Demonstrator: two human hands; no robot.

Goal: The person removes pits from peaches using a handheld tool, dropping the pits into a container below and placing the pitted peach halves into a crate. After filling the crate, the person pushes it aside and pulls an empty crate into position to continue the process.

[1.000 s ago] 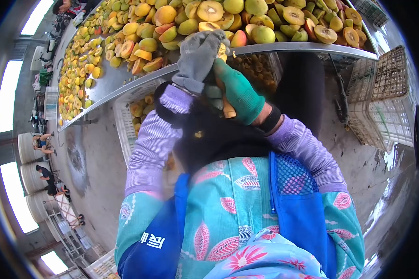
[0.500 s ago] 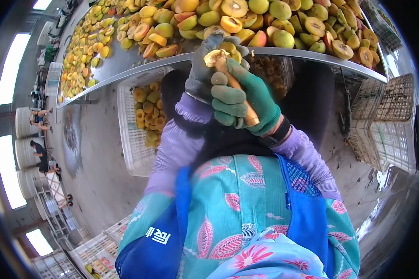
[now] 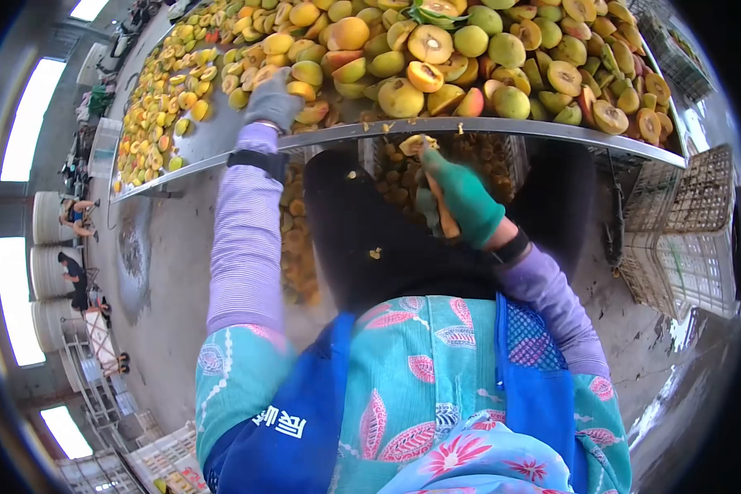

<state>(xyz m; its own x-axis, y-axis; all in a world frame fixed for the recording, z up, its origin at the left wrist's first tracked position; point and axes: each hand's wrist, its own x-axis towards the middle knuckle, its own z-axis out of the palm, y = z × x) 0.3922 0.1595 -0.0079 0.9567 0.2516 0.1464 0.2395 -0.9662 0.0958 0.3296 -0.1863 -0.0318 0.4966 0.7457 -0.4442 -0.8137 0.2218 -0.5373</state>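
My left hand (image 3: pixel 273 103), in a grey glove, reaches over the table edge among the halved peaches (image 3: pixel 309 72). Its fingers are blurred and partly hidden, so whether it grips a fruit does not show. My right hand (image 3: pixel 469 202), in a green glove, is closed around a wooden-handled tool (image 3: pixel 446 210) above my lap, in front of the table. Pale yellow fruit flesh (image 3: pixel 418 145) is at the tool's upper end and hides its head.
A metal table (image 3: pixel 210 142) carries a large heap of whole and halved peaches. Beneath its rim, between and beside my knees, are crates of fruit pieces (image 3: pixel 300 239). Stacked crates (image 3: pixel 675 230) stand at the right. People (image 3: pixel 76 276) sit far off at the left.
My left hand has left the right hand and moved up and left to the fruit heap. My right hand, still holding the tool, has dropped slightly right. Bits of fruit appear over my lap.
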